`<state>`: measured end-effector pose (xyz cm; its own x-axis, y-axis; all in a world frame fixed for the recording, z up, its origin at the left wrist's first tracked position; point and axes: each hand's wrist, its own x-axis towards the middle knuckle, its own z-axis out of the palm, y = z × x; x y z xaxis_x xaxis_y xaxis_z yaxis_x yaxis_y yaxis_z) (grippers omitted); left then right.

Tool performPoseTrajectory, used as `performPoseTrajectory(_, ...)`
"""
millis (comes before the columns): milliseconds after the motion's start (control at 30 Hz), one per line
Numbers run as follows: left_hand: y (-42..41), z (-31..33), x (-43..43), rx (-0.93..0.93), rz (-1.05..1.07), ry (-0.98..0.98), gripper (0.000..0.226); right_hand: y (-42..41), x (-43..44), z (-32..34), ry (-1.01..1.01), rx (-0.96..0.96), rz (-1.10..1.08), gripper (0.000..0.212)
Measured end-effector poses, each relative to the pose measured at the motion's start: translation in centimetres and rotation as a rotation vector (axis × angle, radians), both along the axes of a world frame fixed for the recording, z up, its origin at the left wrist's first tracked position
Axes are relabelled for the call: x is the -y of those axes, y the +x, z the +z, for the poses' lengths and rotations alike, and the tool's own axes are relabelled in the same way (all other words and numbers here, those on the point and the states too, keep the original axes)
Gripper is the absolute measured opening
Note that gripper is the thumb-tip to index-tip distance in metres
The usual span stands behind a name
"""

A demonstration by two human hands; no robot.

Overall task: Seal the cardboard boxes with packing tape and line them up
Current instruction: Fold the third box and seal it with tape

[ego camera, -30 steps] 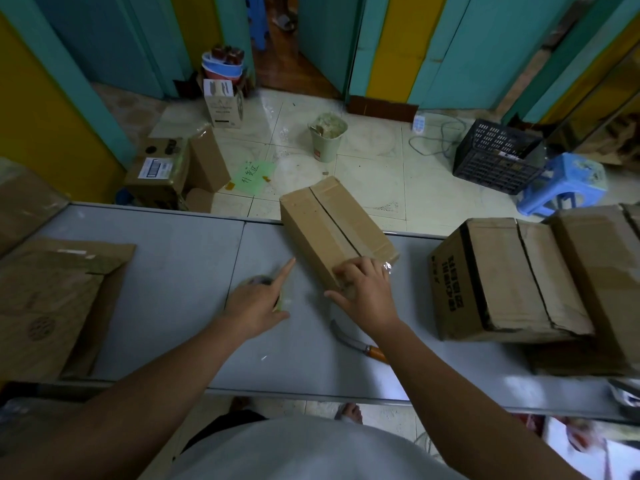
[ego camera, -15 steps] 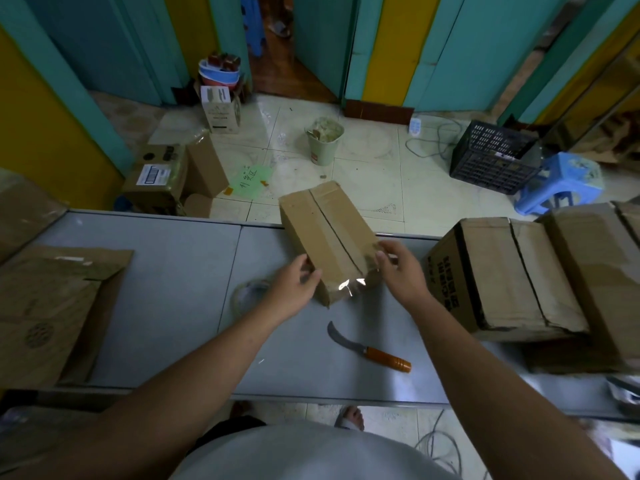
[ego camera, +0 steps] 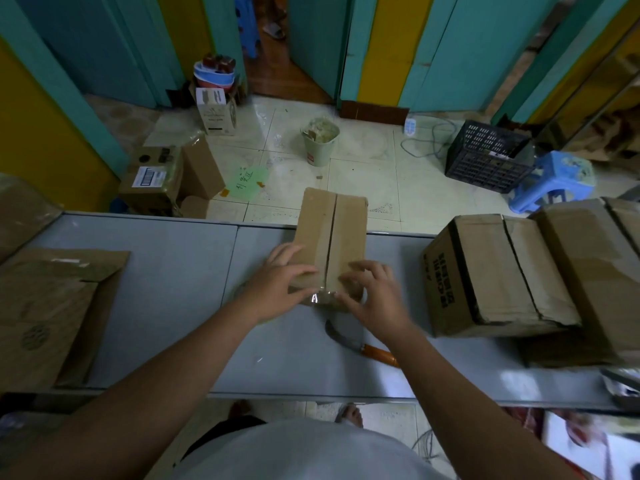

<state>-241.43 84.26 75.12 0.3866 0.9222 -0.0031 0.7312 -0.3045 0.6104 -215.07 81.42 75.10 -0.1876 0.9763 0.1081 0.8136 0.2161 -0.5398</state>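
A small cardboard box (ego camera: 332, 233) lies mid-table with its open top seam running straight away from me. A short piece of clear tape (ego camera: 320, 298) shines on its near end. My left hand (ego camera: 277, 282) holds the box's near left corner, thumb on top and fingers down the side. My right hand (ego camera: 375, 296) rests bent fingers on the top's near right part, its thumb pressing by the tape. The tape roll (ego camera: 239, 292) barely shows beside my left wrist. Two larger boxes (ego camera: 491, 271) (ego camera: 595, 265) stand side by side at the right.
A curved knife with an orange handle (ego camera: 367, 346) lies on the grey table (ego camera: 173, 289) just under my right wrist. Flattened cardboard (ego camera: 52, 306) covers the table's left end. Beyond the far edge are floor boxes, a bin, a black crate and a blue stool.
The small box has been turned from a slant until its seam points straight away. My left hand left the tape roll for the box. Both hands now sit on its near end.
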Motion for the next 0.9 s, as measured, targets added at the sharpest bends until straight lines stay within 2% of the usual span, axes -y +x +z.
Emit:
performPoseTrajectory(133, 1.2, 0.2, -0.6, -0.086, -0.195, 0.15, 0.028, -0.7, -0.5, -0.1, 0.072, 0.054, 0.135, 0.025)
performPoseTrajectory(233, 1.1, -0.1, -0.7, -0.079, -0.222, 0.185, 0.028, -0.3, -0.8, -0.5, 0.119, 0.067, 0.188, 0.027)
performPoseTrajectory(467, 0.9, -1.7, -0.1, -0.173, -0.296, 0.531, 0.029, 0.0, -0.6, -1.5, 0.303, 0.179, 0.273, 0.03)
performPoseTrajectory(533, 1.0, -1.6, 0.1, -0.172, -0.301, 0.529, 0.03, 0.1, -0.5, -1.4, 0.29, 0.182, 0.282, 0.032)
performPoseTrajectory(667, -0.5, -1.5, 0.3, -0.088, -0.299, 0.371, 0.041, 1.2, 0.2, -0.8, 0.182, 0.135, 0.274, 0.038)
performPoseTrajectory(800, -2.0, -1.5, 0.8, -0.056, -0.277, 0.372, 0.049, 1.6, 0.6, -0.7, 0.106, 0.042, 0.254, 0.041)
performPoseTrajectory(900, -1.7, -1.5, 0.8, -0.071, -0.297, 0.387, 0.058, 1.2, 0.7, -0.6, 0.142, 0.047, 0.239, 0.047)
